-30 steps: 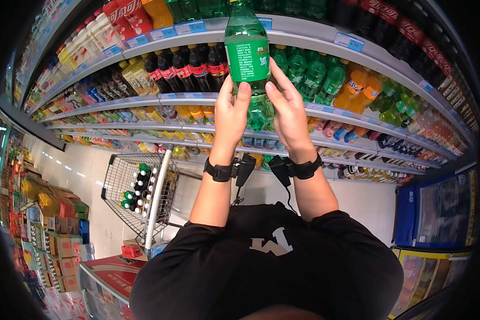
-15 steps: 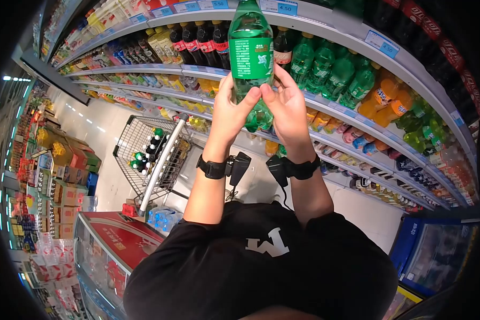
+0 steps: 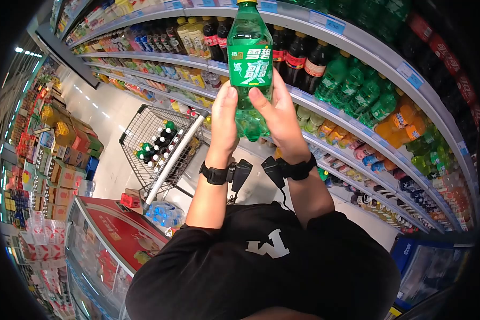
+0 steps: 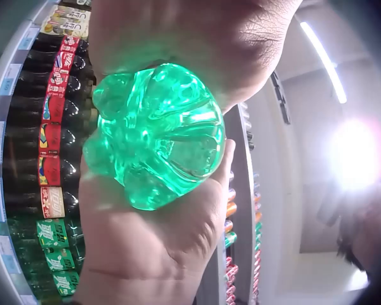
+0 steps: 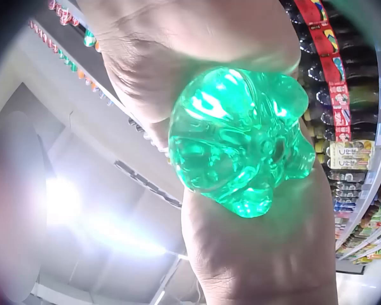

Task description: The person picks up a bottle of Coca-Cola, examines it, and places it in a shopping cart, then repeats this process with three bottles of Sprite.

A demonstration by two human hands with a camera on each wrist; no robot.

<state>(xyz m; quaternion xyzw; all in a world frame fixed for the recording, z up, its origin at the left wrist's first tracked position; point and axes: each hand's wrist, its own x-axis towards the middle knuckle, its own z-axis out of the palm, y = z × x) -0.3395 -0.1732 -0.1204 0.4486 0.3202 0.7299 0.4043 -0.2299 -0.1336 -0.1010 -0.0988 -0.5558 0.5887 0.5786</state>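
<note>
the green bottle (image 3: 250, 56) is up in front of the drinks shelves (image 3: 369, 50), the grip of left hand (image 3: 224, 120) and right hand (image 3: 284, 120) clamped round its lower part; light, even pressure, thumbs clear of the label (image 3: 249, 66), should steady it without denting

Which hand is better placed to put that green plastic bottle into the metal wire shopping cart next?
Probably the left hand: the metal wire shopping cart stands to the person's left, farther from the right hand. Both hold the green plastic bottle.
</note>
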